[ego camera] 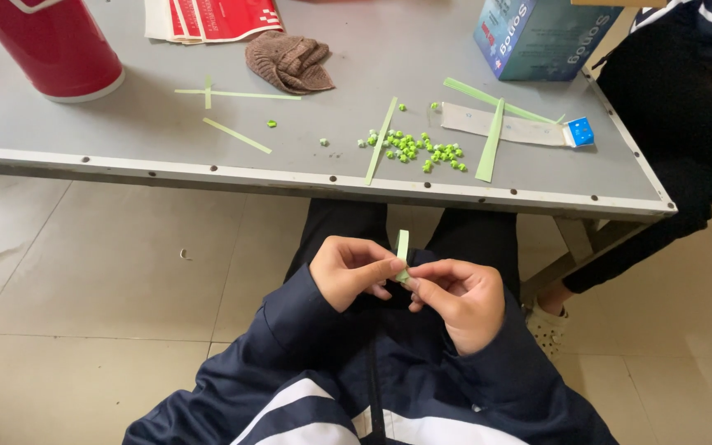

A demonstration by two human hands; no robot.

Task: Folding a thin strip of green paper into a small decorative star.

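Two hands worked below the near edge of the grey metal surface (208,169). Left hand (354,270) and right hand (457,298) both had fingers closed on a narrow pale-green paper strip (403,247), its free end standing upright between them. Strip looked light, thin, easily creased; best pinched near the folded base. On the surface: heap of small bright-green folded paper beads (415,149), loose green strips (381,140), brown knitted cloth (292,62), red cylindrical flask (51,43) far left, blue cardboard box (537,35) far right. Another person's dark sleeve (677,99) at right, well apart.
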